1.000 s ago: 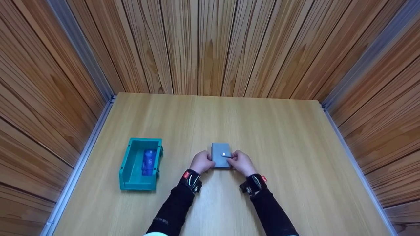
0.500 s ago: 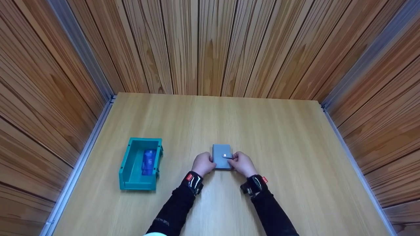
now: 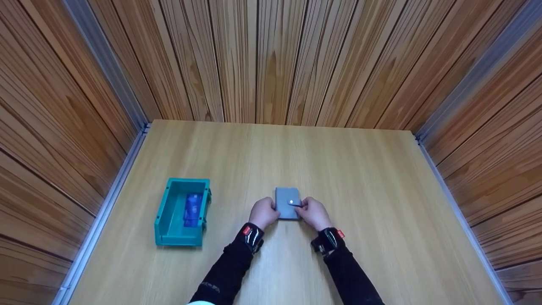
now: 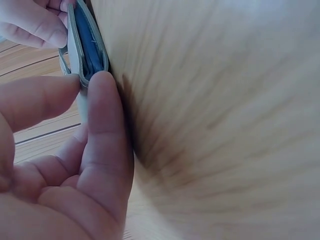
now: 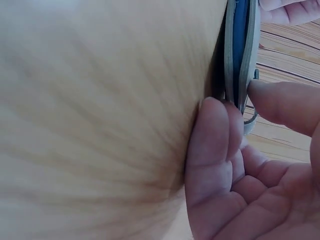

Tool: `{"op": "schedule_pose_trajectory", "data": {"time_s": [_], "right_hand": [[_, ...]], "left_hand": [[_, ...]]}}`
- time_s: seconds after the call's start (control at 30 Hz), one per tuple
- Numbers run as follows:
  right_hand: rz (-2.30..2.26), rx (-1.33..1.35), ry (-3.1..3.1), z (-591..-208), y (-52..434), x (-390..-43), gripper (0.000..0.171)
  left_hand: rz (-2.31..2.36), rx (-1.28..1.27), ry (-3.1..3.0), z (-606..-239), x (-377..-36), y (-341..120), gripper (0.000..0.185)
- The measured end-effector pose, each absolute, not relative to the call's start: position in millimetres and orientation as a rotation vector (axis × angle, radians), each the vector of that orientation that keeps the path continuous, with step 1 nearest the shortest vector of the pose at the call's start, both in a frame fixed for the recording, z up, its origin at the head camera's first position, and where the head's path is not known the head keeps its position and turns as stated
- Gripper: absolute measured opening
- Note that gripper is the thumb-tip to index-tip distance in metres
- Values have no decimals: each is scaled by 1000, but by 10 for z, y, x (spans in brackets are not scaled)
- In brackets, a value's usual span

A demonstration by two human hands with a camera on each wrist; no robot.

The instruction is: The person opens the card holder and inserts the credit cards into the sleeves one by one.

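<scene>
Pinched from both sides: a small grey wallet (image 3: 287, 203), flat on the wooden table (image 3: 360, 178), near its front middle. Left hand (image 3: 263, 213) curled on the wallet's left edge, thumb (image 4: 107, 130) pressed against the near corner in the left wrist view, other fingers folded in beneath (a blue lining (image 4: 90, 42) showing between the grey covers there). Right hand (image 3: 312, 212) curled on the right edge, fingertips (image 5: 215, 135) against the wallet's underside at the table, thumb (image 5: 285, 102) on top by the strap. Snap tab (image 3: 295, 203) lying across the cover from the right, its shiny stud (image 3: 291, 202) near the cover's middle; whether pressed home or only resting, cannot tell. Same blue lining (image 5: 241, 30) visible at the edge in the right wrist view, with the other hand's fingertips (image 5: 290, 10) at the far end.

Outward from the hands: black sleeves (image 3: 228, 267) and a dark wrist band with a red tag (image 3: 250, 234) on the left arm, a like band (image 3: 328, 240) on the right.

Well apart to the left, a teal plastic bin (image 3: 163, 212) on the table, open at the top, with a blue packet (image 3: 192, 209) lying inside. Beyond the table's far edge and at both sides, walls of wooden slats (image 3: 271, 59), with pale metal strips (image 3: 101, 59) at the corners.
</scene>
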State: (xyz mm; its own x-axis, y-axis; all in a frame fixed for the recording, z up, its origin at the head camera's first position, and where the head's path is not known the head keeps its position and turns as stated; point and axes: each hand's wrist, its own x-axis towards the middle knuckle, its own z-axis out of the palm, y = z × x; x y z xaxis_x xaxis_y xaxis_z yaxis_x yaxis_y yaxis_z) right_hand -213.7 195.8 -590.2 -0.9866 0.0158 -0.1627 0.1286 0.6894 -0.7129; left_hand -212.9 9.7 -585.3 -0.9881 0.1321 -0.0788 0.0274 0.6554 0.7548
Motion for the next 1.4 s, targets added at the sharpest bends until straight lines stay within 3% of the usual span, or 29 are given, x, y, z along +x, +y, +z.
{"op": "schedule_pose_trajectory", "data": {"time_s": [0.47,1.4], "right_hand": [[-1076,129,2873,-5864,1946,-2145,25],[-777,-106,3077,-5868,1715,-2264,35]], "left_hand": [[1258,89,2753,-5884,-2137,117,23],[1306,113,2761,-5915,-2129,94,17]]}}
